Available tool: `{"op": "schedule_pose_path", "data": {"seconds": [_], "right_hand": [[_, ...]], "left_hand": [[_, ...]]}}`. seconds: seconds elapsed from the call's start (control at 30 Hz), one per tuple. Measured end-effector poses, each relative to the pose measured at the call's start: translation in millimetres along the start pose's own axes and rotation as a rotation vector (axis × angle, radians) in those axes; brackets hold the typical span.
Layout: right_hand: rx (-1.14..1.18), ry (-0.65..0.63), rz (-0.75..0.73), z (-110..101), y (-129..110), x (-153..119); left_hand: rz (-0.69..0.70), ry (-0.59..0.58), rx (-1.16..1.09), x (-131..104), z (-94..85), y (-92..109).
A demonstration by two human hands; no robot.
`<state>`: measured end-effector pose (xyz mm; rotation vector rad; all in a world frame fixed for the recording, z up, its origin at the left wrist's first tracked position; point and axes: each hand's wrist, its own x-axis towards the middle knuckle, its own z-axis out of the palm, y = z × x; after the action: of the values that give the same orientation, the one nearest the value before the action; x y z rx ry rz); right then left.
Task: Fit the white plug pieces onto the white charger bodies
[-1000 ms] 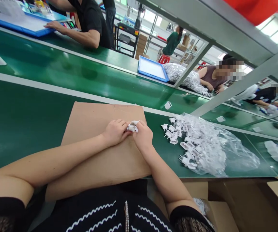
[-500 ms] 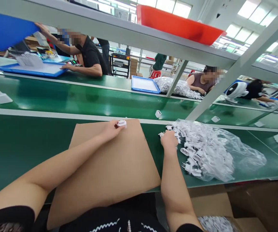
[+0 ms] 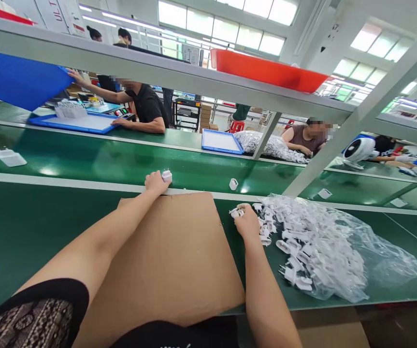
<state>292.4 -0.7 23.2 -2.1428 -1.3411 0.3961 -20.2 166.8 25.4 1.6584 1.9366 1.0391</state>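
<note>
My left hand [image 3: 155, 183] is closed on a white plug adapter [image 3: 166, 176] over the green belt [image 3: 201, 169], just past the top edge of a brown cardboard sheet [image 3: 179, 251]. Right of the cardboard, my right hand [image 3: 248, 221] has its fingers closed round a white plug piece [image 3: 236, 212] with pins. That hand is beside a heap of loose white plug pieces [image 3: 309, 251], which spills out of a clear plastic bag [image 3: 389, 256]. One white adapter [image 3: 233, 184] stands on the belt between my hands.
More adapters lie on the belt at the far left [image 3: 11, 157] and at the right [image 3: 324, 194]. A slanting grey post [image 3: 324, 150] and a shelf with a red tray [image 3: 266, 72] cross above. Co-workers sit beyond the belt, near blue trays [image 3: 222, 141] and a white fan [image 3: 358, 149].
My left hand has moved forward and left, from above the cardboard to the belt, with the adapter. My right hand has lifted a plug piece slightly from the heap. The view has tilted up.
</note>
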Motion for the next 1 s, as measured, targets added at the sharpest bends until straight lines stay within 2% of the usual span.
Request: {"op": "schedule_pose_path", "data": {"seconds": [0.07,0.13,0.23,0.33,0.43,0.5,0.7,0.9,1.0], "right_hand": [[0.123,0.002,-0.062,11,-7,-5],[0.31,-0.045,-0.15,25,-16,-14],[0.55,-0.142,-0.361,45,-27,-32],[0.57,-0.221,-0.546,56,-32,-46],[0.551,-0.283,-0.608,59,-35,-53],[0.56,-0.294,-0.58,60,-37,-55],[0.605,-0.332,-0.482,59,-39,-55],[0.643,-0.347,-0.303,59,-35,-49],[0.654,-0.389,-0.254,60,-35,-47]], "left_hand": [[0.024,0.032,-0.054,-20,0.2,6],[0.083,-0.04,-0.135,-50,3.1,10],[0.169,-0.309,-0.282,-104,11.9,10],[0.212,-0.531,-0.439,-149,21.4,4],[0.179,-0.756,-0.694,-169,25.9,-1],[0.131,-0.837,-0.826,-171,24.9,-3],[0.08,-0.872,-0.907,-169,16.6,1],[-0.016,-0.683,-0.933,-168,26.3,-2],[-0.015,-0.649,-0.916,-167,29.9,-4]]}}
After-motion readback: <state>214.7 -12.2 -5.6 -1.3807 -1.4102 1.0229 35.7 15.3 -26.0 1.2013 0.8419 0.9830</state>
